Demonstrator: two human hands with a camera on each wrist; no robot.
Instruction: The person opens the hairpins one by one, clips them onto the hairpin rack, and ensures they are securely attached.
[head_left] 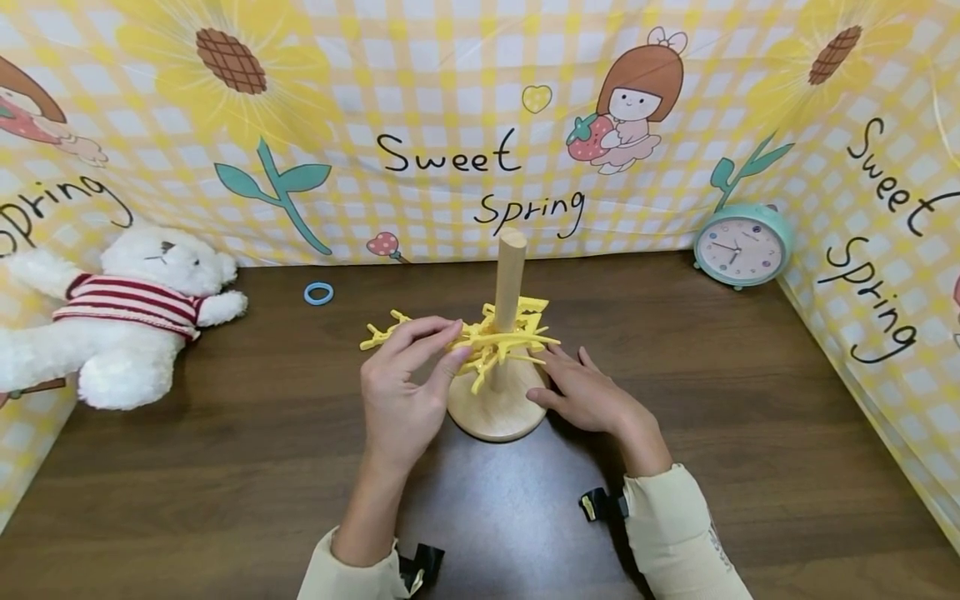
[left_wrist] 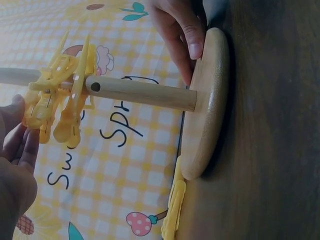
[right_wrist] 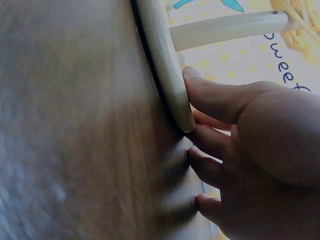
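A wooden stand has a round base (head_left: 498, 418) and an upright post (head_left: 511, 279) with a small hole visible in its side in the left wrist view. Around the middle of the post, above the base, sits a cluster of yellow branched plastic pieces (left_wrist: 62, 82). My left hand (head_left: 405, 396) pinches the cluster's left side between thumb and fingers. On the right, my right hand (head_left: 592, 398) holds the base's rim, thumb on its upper face, with other fingertips down at the tabletop. Another yellow plastic piece (head_left: 377, 335) lies behind my left hand, partly hidden.
A white teddy bear (head_left: 161, 283) in a striped shirt lies at the left of the brown table (head_left: 225, 492). A blue ring (head_left: 318, 293) lies near the back edge. At the back right stands a mint alarm clock (head_left: 741, 247). Printed checked cloth (head_left: 450, 75) walls three sides.
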